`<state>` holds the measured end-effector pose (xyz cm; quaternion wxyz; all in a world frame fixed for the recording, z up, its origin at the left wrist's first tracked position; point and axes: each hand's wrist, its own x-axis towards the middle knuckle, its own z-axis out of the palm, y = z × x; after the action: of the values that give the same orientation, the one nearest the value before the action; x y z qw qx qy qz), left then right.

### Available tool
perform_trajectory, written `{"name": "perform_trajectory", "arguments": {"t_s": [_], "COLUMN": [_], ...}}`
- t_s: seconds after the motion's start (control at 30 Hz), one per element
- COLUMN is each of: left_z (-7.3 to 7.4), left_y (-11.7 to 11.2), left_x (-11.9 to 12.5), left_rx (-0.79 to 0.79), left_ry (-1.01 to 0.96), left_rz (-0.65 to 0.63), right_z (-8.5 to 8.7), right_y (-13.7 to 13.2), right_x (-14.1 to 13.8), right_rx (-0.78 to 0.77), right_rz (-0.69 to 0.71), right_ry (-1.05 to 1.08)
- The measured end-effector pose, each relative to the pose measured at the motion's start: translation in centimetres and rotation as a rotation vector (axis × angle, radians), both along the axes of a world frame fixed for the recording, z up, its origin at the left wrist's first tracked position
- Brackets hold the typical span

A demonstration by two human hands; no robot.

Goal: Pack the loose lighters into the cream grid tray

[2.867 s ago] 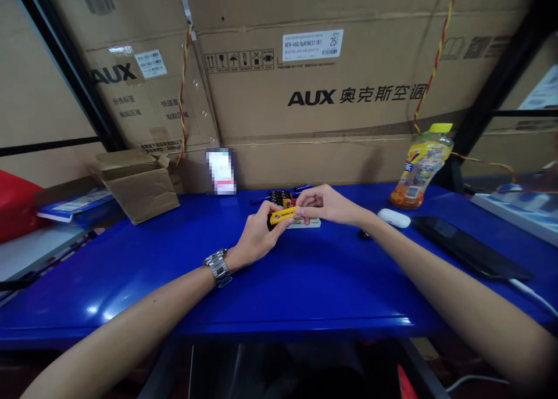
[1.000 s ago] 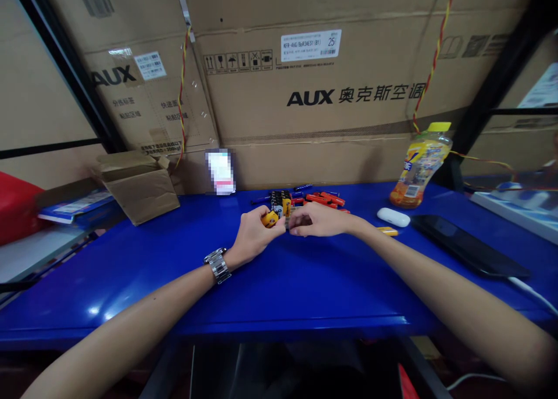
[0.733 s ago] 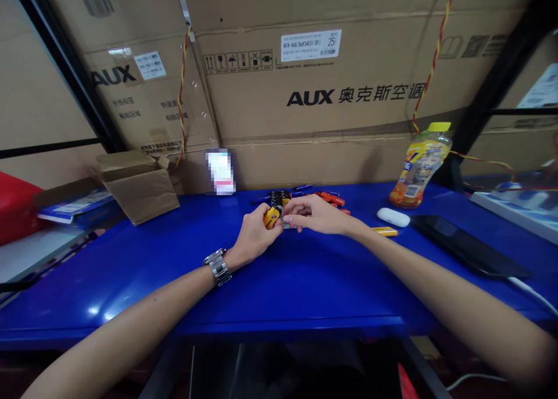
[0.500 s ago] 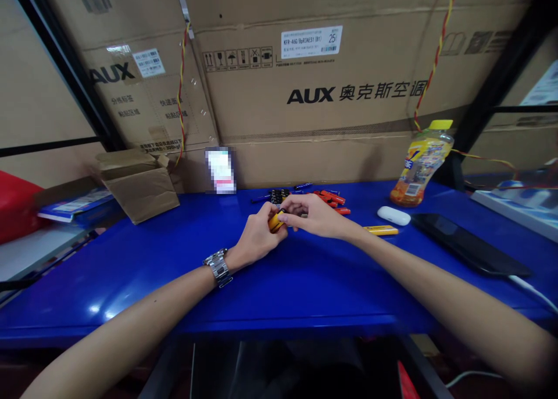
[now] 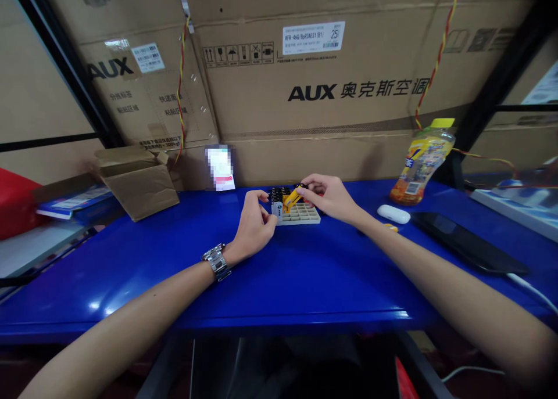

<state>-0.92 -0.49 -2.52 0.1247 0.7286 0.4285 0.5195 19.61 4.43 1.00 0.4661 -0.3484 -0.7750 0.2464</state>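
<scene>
Right hand [image 5: 328, 197]: centre of frame, just right of middle; fingertips pinched on a yellow battery [image 5: 291, 198], held tilted, its lower end over the back rows of the tray.
Left hand [image 5: 254, 224]: just left of the tray, fingers curled, thumb and forefinger at the tray's left edge; whether it truly grips the tray cannot be told. Metal wristwatch [image 5: 214, 261] on that wrist.
Grid tray [image 5: 303, 213]: pale, many small square cells, flat on the blue table [image 5: 279, 277] at mid-frame. Back rows filled with upright dark batteries [image 5: 276, 194]; front cells show bare.
Hands, relation: close together, one on each side of the tray, not touching each other.
Right of tray: white oval case [image 5: 393, 214] on the table, near the right forearm; a dark flat tablet [image 5: 466, 245] farther right, lying at an angle.
Upper right: yellow-capped drink bottle [image 5: 422, 162] standing at the back of the table.
Left middle: small open cardboard box [image 5: 139, 180], flaps up, well apart from the hands.
Background: large cardboard cartons [image 5: 331, 85] marked AUX across the top of frame; twisted red-yellow wire [image 5: 181, 91] hanging in front of them.
</scene>
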Motion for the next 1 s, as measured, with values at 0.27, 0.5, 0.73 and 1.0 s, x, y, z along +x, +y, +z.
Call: {"name": "perform_trajectory", "arguments": {"t_s": [0.27,0.5,0.73,1.0], "left_z": [0.0,0.0,0.0,0.0], "left_y": [0.0,0.1,0.0,0.0], "left_x": [0.1,0.1,0.1,0.0], "left_rx": [0.000,-0.004,-0.013,-0.025], "left_ry": [0.038,0.055,0.060,0.096], "left_rz": [-0.019,-0.019,-0.019,-0.023], "right_z": [-1.3,-0.9,0.7,3.9], "right_y": [0.6,0.0,0.0,0.1], "right_x": [-0.2,-0.4,0.9,6.2], "right_rx": [0.009,-0.067,-0.013,-0.284], "right_rz": [0.039,0.139,0.106,0.025], "right_ry": [-0.198,-0.176,-0.134,-1.025]}}
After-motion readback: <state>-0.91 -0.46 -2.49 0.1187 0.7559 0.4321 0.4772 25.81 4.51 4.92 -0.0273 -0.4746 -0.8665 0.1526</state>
